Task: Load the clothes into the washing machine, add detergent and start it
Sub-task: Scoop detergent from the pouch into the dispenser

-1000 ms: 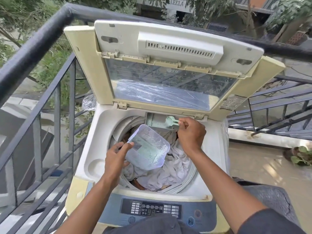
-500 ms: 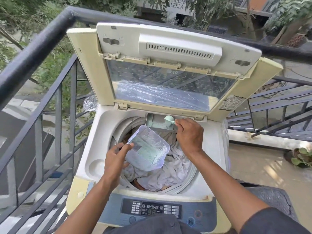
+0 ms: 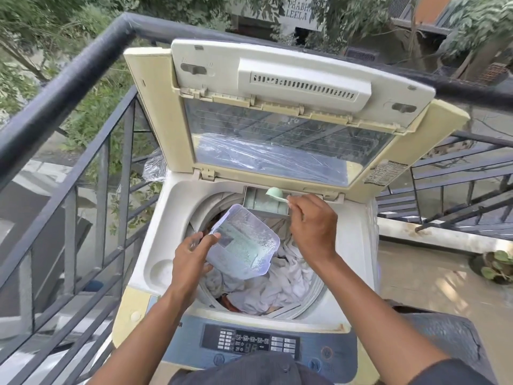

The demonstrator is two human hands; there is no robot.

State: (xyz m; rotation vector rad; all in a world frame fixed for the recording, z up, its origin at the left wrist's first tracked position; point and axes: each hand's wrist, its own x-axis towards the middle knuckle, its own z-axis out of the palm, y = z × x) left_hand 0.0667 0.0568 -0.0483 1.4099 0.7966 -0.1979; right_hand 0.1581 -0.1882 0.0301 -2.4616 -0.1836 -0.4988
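lid (image 3: 291,118): propped fully up against the railing (image 3: 69,87), so we keep both hands free over the tub.
clothes (image 3: 277,284): already in the drum, mostly white, piled near the rim.
left hand (image 3: 191,262): we grip the clear detergent tub (image 3: 244,243) by its near edge, fingers curled round it, tilted and held over the drum so spills likely land on the laundry.
right hand (image 3: 312,226): we pinch the handle of the pale green scoop (image 3: 274,193), bowl tipped over the dispenser drawer (image 3: 263,204) at the back rim.
step: dosing powder into the drawer, we judge.
control panel (image 3: 251,343): display lit, start not yet pressed.
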